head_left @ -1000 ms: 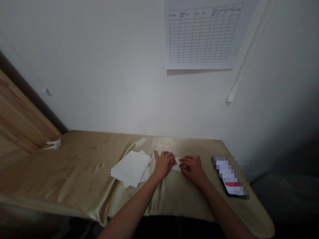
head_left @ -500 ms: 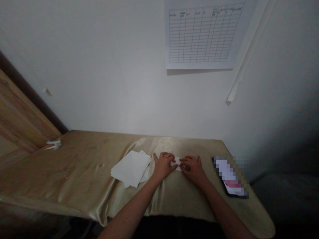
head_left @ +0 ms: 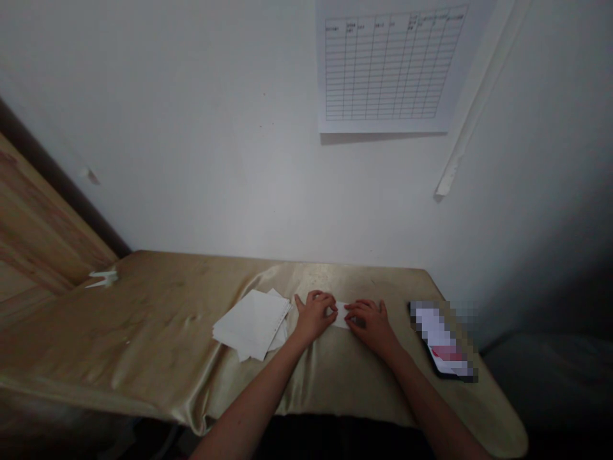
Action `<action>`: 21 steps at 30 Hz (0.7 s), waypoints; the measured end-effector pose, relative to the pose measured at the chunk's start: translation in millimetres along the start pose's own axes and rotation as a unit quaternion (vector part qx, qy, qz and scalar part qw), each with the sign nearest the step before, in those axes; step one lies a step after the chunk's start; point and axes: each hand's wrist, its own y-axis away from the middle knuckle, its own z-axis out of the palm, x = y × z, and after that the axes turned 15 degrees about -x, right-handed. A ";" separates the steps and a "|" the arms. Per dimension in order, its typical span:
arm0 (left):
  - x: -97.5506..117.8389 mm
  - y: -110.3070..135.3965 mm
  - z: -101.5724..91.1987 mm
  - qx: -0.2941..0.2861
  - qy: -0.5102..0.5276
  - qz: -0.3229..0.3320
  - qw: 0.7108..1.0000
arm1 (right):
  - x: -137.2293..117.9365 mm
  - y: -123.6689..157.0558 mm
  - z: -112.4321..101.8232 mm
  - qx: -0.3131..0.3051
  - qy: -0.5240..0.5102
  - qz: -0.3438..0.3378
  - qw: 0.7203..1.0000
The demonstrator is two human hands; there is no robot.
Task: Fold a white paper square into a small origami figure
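Observation:
A small white piece of paper [head_left: 341, 315], perhaps folded, lies on the cloth between my hands. On its left side, my left hand [head_left: 313, 317] grips the edge with curled thumb and fingers. Opposite, my right hand [head_left: 374, 324] holds the right edge in the same curled way, its fingers covering part of the sheet. Just left of my left hand rests a loose stack of white paper sheets [head_left: 253, 322], some with a perforated edge.
A phone [head_left: 445, 348], partly pixelated, lies at the table's right side. The table [head_left: 158, 319] wears a wrinkled gold satin cloth and stands against the wall. White scraps [head_left: 103, 278] lie at the far left. A printed chart [head_left: 387, 70] hangs on the wall.
My left thumb has drawn back slightly to the left, so more of the small paper shows between my hands. My right hand stays nearly still.

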 end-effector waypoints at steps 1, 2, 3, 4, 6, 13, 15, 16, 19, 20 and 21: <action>-1.1 -0.4 -0.7 -0.003 0.001 0.001 1.000 | 0.2 0.1 0.0 0.000 -0.002 0.001 1.000; -2.4 -0.8 -1.2 -0.003 0.002 0.004 1.000 | 0.4 0.2 0.0 -0.001 -0.003 0.001 1.000; -3.8 -1.1 -1.3 0.000 0.002 0.008 1.000 | 0.5 0.3 -0.1 -0.002 -0.005 0.001 1.000; -5.2 -1.3 -1.3 0.002 0.002 0.012 1.000 | 0.5 0.3 -0.4 -0.005 -0.006 0.001 1.000; -8.2 -1.7 -1.3 0.001 0.002 0.018 1.000 | 0.2 0.4 -1.3 -0.009 -0.008 0.001 1.000; -16.3 -2.2 -4.3 -0.007 0.007 0.026 1.000 | 0.4 0.8 -2.3 -0.011 -0.008 0.000 1.000; -16.2 -1.7 -4.1 -0.001 0.009 0.030 1.000 | 3.1 0.5 -1.5 -0.016 -0.008 -0.004 1.000; -15.5 -1.2 -3.7 0.002 0.010 0.031 0.999 | 4.8 0.3 -1.2 -0.020 -0.008 -0.007 1.000; -11.8 1.0 -1.5 0.011 0.004 0.034 0.999 | 9.9 -0.1 -1.1 -0.036 -0.016 -0.015 0.999; -10.3 1.8 -0.8 0.014 0.000 0.035 0.999 | 11.1 -0.2 -1.3 -0.041 -0.019 -0.017 0.999; -8.8 2.6 -0.3 0.015 -0.004 0.035 0.999 | 12.0 -0.3 -1.5 -0.044 -0.020 -0.018 0.999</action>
